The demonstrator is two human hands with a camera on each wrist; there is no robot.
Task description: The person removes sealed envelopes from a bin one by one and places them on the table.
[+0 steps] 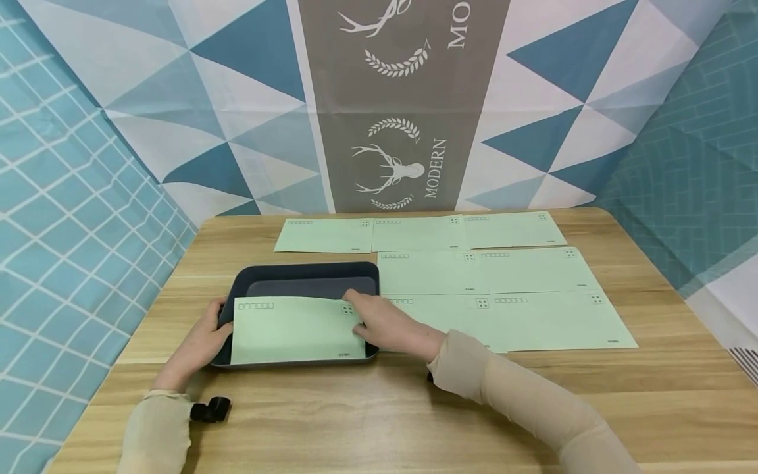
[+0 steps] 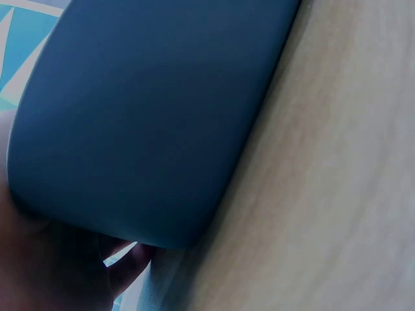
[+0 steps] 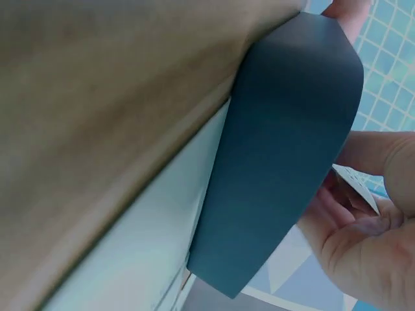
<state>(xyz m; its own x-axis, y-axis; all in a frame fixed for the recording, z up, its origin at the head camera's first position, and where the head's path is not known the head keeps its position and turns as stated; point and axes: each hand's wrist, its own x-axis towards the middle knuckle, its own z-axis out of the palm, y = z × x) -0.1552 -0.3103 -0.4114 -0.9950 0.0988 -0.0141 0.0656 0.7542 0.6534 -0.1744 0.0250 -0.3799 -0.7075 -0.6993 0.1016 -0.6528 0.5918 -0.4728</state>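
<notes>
Both my hands meet at the dark tray [image 1: 308, 273]: left hand [image 1: 198, 345] grips its left rim, right hand [image 1: 391, 326] pinches the green envelope [image 1: 290, 329] inside; keep it level, I judge.

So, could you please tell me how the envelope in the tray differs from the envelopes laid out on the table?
The envelope in the tray lies across the dark tray, partly over its near rim, while the envelopes on the table lie flat on the wooden table. It lies alone; they sit in overlapping rows. The right hand holds its right end and the left hand is at its left edge; nobody touches the others. All are pale green, printed side up.
</notes>
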